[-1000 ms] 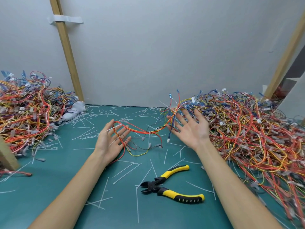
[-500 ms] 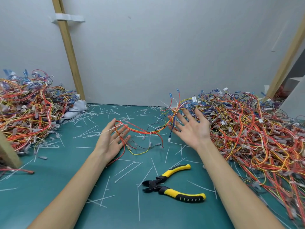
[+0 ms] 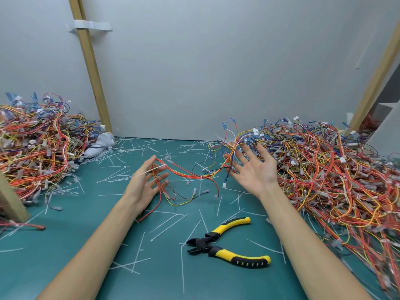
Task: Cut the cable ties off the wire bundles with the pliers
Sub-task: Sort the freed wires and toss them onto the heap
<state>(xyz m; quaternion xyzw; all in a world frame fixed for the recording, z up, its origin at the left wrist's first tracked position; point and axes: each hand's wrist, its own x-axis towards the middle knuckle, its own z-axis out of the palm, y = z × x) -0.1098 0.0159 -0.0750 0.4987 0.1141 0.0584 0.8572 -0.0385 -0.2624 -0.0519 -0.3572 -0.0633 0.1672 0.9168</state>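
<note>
Across the middle of the frame, a loose wire bundle (image 3: 188,173) of red, orange and yellow strands hangs between two raised hands above the green counter (image 3: 60,230). The left hand (image 3: 144,185), left of centre, has its palm turned toward the middle and its fingers straight and slightly apart. It grips nothing, and the strands simply lie across the fingers and trail down past the palm. A white cable tie (image 3: 151,170) sits on the bundle at this hand, with its long tail sticking out to the left. The right hand (image 3: 253,169), right of centre, is spread wide with its palm facing left. The far end of the bundle lies against its fingers, where blue and white connectors fan upward. Neither hand is curled round anything.

Below the hands, in the lower middle of the frame, the pliers (image 3: 204,243) lie flat on the counter. Their black jaws are parted and point left, and their yellow-and-black handles splay toward the right. Cut cable ties (image 3: 168,227) are scattered over the counter around them. A large wire pile (image 3: 324,180) fills the right side of the frame, and a second pile (image 3: 32,152) rises at the left edge. Just beside that second pile, at the foot of a wooden post (image 3: 88,68), lies a white cloth (image 3: 100,142).
</note>
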